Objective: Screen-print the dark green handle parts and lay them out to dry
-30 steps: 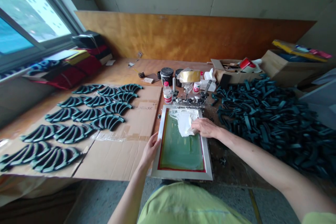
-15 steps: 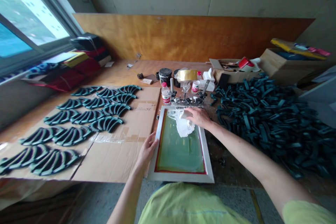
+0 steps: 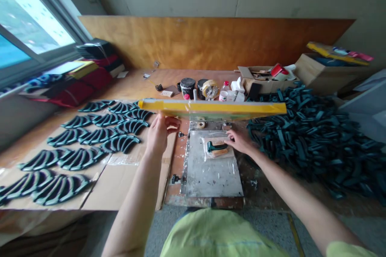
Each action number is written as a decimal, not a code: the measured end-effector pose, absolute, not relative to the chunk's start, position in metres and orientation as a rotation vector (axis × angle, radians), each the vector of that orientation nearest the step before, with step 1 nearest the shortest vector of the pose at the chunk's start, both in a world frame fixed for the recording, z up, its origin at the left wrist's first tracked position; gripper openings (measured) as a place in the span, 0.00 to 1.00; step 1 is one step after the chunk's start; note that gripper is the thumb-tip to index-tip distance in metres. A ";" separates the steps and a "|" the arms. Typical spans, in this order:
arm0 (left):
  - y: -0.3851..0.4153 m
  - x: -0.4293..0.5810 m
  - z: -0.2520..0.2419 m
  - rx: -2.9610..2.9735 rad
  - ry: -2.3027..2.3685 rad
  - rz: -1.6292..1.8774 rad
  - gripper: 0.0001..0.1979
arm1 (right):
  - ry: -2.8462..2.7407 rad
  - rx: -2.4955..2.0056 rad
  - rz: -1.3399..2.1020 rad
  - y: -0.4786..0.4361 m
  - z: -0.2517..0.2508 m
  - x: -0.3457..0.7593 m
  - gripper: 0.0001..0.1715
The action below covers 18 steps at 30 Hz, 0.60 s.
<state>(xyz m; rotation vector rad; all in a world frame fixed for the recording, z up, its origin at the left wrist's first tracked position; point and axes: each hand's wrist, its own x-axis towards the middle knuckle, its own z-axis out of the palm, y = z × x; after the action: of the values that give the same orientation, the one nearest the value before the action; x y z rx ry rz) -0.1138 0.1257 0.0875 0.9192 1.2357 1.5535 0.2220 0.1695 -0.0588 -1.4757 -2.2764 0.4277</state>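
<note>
L hand (image 3: 159, 131) at raised frame (image 3: 211, 107), edge-on; R hand (image 3: 239, 141) nr green handle (image 3: 214, 147) above plate (image 3: 211, 176); can't tell if either grip's closed. Bottle (image 3: 187, 96) behind frame mostly hidden.

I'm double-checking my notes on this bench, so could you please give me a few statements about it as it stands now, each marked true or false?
1. The yellow-edged frame is raised above the metal plate. True.
2. The right hand grips the frame's yellow edge. False: its fingers are beside the dark green handle over the plate.
3. The heap of green pieces lies to the right of the plate. True.
4. The cardboard lies to the right of the plate. False: it lies to the left.
5. The left hand is near the frame's left end. True.
</note>
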 end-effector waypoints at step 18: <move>0.052 -0.133 -0.076 1.046 1.944 0.472 0.21 | -2.131 -1.580 0.367 0.063 -0.074 0.219 0.13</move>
<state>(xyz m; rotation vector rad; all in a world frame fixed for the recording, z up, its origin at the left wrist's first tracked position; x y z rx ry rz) -0.1325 0.0517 -0.0756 1.0461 1.9439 0.4717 0.2193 0.0631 -0.0744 -1.5798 -2.1314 0.3669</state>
